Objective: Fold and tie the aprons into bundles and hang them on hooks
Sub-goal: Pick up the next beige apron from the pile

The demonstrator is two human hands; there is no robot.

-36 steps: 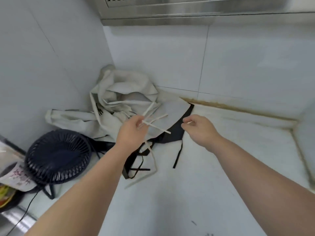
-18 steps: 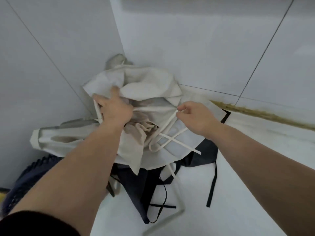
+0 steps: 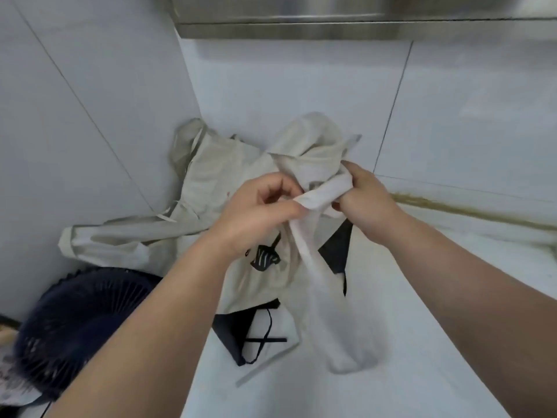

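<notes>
Cream apron (image 3: 211, 182) lies heaped in the counter (image 3: 391, 372) corner at 12 o'clock, one fold lifted at centre: left hand (image 3: 259, 212) pinches its edge, right hand (image 3: 364, 200) grips the bunch. Light, limp cloth that likely sags and tangles; best taken by hems or strap ends

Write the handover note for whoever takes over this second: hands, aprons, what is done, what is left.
Left hand pinches an edge of the beige apron. Right hand grips the same cloth bunched, and its end hangs blurred toward the counter.
A beige heap lies in the corner over a dark apron, beside a dark fan.
Done: nothing visibly folded or tied.
Left: fold, tie and hang each apron; no hooks in view.
</notes>
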